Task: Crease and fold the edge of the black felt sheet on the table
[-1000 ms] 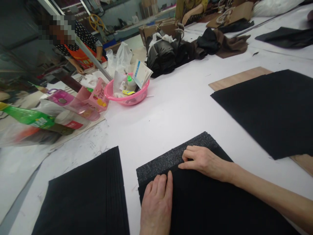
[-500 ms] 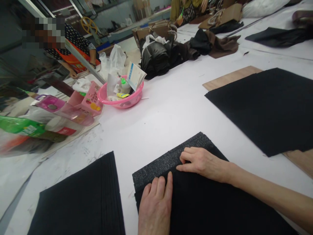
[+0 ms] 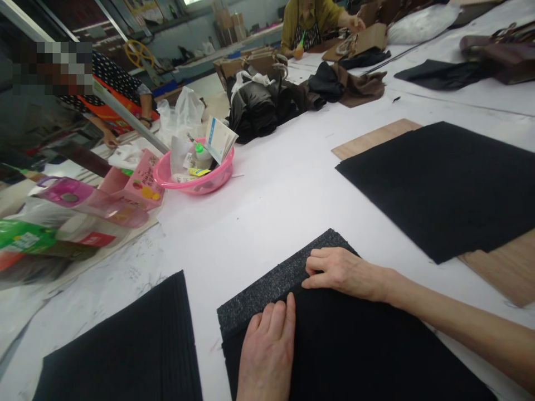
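I read both hands as flat and unclenched, left hand (image 3: 267,351) and right hand (image 3: 340,273) pressing the black fabric piece (image 3: 355,345) near-centre on the table (image 3: 267,206), its far edge not yet flush with the grey strip (image 3: 276,284).

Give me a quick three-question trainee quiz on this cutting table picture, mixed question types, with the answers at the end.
1. True or false: both hands lie flat on the middle fabric stack.
2. Multiple choice: what colour is the basin on the table? A) blue B) pink C) green
3. Fill in: the black sheet at the right lies on a ______ board.

Key
1. True: the left hand and right hand press along the edge of the top black layer, beside a grey strip.
2. B
3. wooden
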`<act>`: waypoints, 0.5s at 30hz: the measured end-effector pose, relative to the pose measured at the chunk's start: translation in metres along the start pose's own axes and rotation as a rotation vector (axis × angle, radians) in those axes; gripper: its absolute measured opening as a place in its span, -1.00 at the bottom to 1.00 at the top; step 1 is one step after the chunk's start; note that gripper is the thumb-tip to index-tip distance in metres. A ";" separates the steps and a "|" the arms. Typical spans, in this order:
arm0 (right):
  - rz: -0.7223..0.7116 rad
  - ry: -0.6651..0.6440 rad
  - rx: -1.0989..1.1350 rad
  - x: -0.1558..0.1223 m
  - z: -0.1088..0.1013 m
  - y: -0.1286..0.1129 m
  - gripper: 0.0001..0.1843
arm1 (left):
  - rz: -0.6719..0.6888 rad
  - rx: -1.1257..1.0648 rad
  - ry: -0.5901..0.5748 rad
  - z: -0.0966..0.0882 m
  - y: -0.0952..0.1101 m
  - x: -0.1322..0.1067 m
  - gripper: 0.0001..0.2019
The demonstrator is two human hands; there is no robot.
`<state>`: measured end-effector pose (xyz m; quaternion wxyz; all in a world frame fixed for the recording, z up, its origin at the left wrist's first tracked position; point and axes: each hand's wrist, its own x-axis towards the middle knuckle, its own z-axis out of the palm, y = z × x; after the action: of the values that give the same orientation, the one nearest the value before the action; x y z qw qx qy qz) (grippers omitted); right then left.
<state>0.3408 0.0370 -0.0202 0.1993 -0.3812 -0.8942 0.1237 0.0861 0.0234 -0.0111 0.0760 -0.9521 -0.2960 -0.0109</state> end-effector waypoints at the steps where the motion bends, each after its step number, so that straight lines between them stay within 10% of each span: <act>1: 0.006 -0.005 0.005 -0.002 -0.001 0.001 -0.75 | -0.001 -0.007 -0.010 -0.001 0.000 0.000 -0.39; 15: 0.009 -0.026 -0.034 -0.007 -0.006 0.000 -0.73 | 0.037 0.046 -0.049 -0.002 0.002 0.011 -0.37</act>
<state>0.3479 0.0318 -0.0171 0.1806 -0.3869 -0.8970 0.1146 0.0960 0.0281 -0.0087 0.0906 -0.9554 -0.2802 0.0205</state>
